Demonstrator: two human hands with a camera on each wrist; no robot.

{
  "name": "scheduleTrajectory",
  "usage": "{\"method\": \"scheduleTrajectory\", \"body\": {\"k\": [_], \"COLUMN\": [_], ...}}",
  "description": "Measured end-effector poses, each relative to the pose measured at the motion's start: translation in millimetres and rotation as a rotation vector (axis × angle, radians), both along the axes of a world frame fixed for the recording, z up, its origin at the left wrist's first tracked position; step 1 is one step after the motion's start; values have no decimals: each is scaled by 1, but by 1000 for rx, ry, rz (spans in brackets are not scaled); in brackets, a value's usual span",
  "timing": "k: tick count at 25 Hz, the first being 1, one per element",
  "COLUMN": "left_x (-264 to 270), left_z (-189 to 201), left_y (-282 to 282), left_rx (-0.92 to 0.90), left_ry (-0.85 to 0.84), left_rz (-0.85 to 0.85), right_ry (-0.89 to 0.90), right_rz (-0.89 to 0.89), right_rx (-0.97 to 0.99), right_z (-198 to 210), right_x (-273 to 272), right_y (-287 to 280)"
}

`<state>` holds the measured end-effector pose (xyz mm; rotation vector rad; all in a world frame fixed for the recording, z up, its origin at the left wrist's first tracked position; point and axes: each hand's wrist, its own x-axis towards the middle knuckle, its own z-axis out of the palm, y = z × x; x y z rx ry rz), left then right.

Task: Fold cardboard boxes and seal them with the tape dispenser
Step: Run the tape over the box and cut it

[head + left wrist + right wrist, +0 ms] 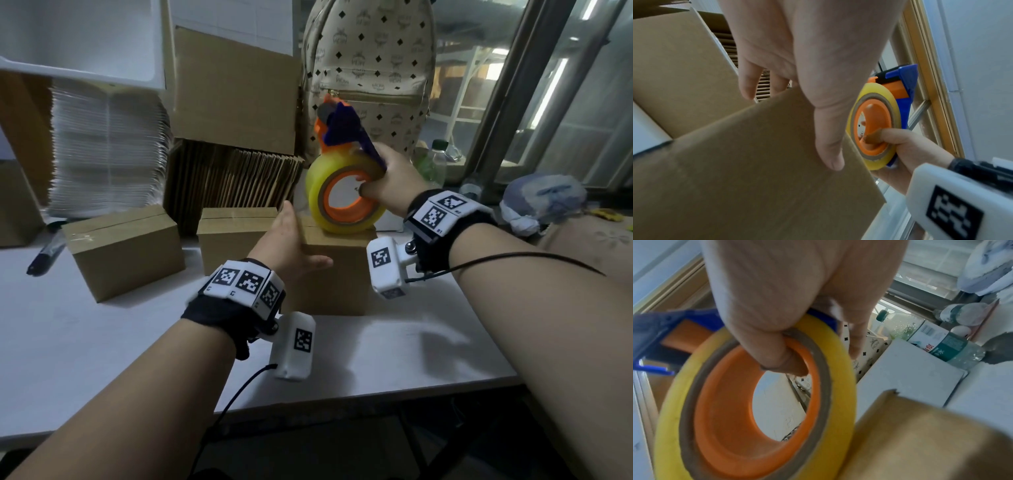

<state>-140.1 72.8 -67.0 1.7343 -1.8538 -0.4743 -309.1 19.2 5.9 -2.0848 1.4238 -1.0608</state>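
A patterned beige backpack (370, 68) stood at the back edge of the white table (102, 359), with a couple of clear plastic bottles (435, 161) just beside it toward the right. A black marker (44, 257) lay near the left edge. Back left there was a big stack of white sheets (109, 150), and a crumpled bluish bundle (541, 202) sat off the right end.

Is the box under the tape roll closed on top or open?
Closed. The box shows flat flaps on top, the tape roll sits on them, and the left hand steadies it.
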Motion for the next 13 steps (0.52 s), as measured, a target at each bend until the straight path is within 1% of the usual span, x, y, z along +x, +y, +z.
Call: {"method": "scheduleTrajectory", "body": {"k": [4, 8, 9, 10, 13], "left_x": [1, 0, -1, -2, -6], "left_z": [1, 13, 15, 17, 14], "left_y": [0, -4, -7, -9, -10], "left_rx": [22, 21, 38, 67, 107], "left_ry": [-71, -320, -329, -297, -160], "left_rz": [8, 31, 30, 21, 8], "right_ry": [-120, -101, -105, -104, -106], "right_rz": [-31, -123, -123, -121, -128], "right_rx": [56, 50, 49, 48, 24], "right_z": [-9, -12, -11, -11, -10], "right_x": [-4, -4, -5, -5, -10], "right_y": [-2, -2, -2, -1, 1]}}
